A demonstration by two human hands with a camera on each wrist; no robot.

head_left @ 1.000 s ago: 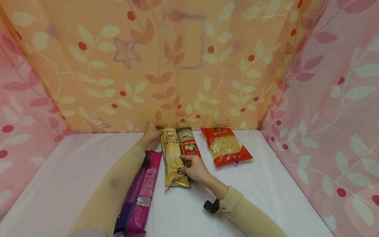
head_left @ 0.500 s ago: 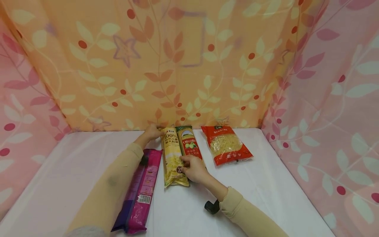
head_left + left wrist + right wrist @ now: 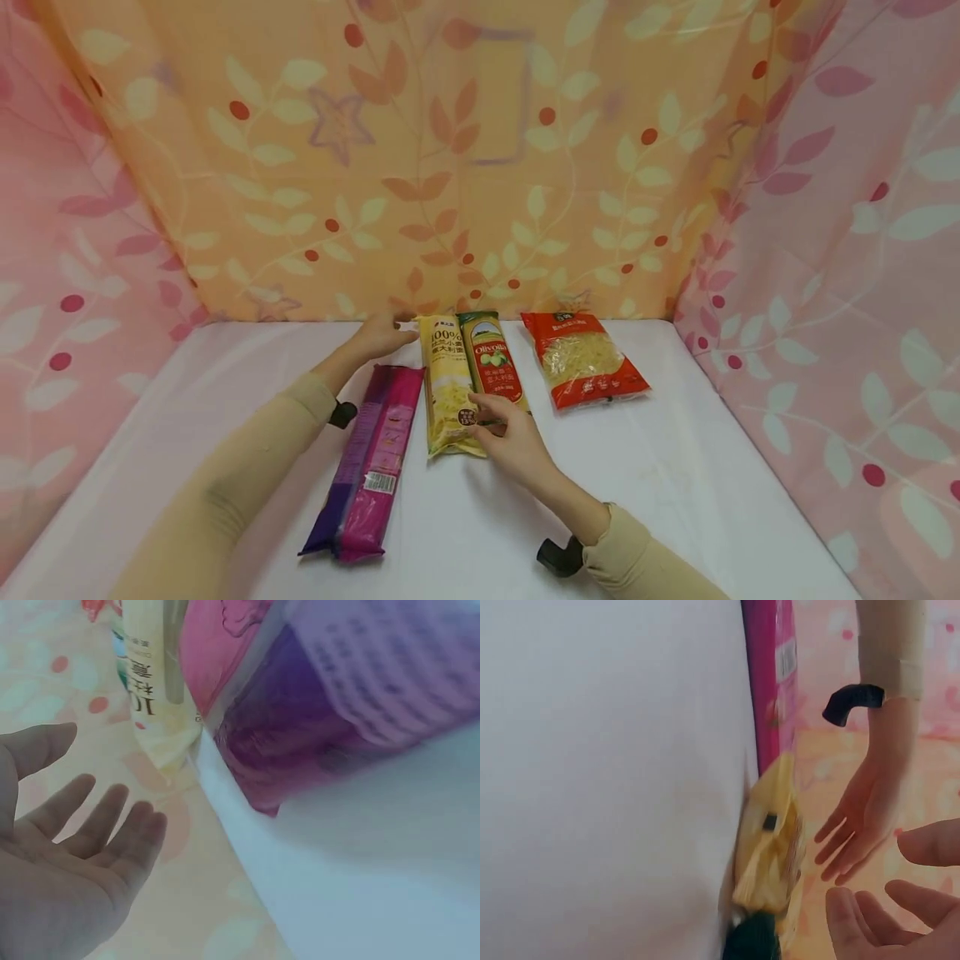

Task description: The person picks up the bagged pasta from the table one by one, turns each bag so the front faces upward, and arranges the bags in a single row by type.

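Note:
A yellow pasta packet [image 3: 448, 379] lies on the white table beside a green and red Olivoilà pasta packet [image 3: 492, 358]. My left hand [image 3: 384, 335] is at the yellow packet's far left corner; the left wrist view shows its fingers spread apart from the packet, holding nothing. By the near right corner is my right hand [image 3: 517, 437], thumb and fingers parted with nothing between them, as the right wrist view also shows. It hides part of the green packet's near end. To the left, a purple and magenta packet [image 3: 367, 467] lies lengthwise, angled toward the front.
At the right lies a red bag [image 3: 587, 358] of pale pasta with a see-through window. Patterned fabric walls enclose the table [image 3: 675, 475] at the back and both sides. Black wrist mounts [image 3: 558, 557] stick out from both sleeves.
Both hands have let go of the yellow packet. The left has drawn off to the left, and the right has pulled back slightly toward the front right. The head view has shifted a little.

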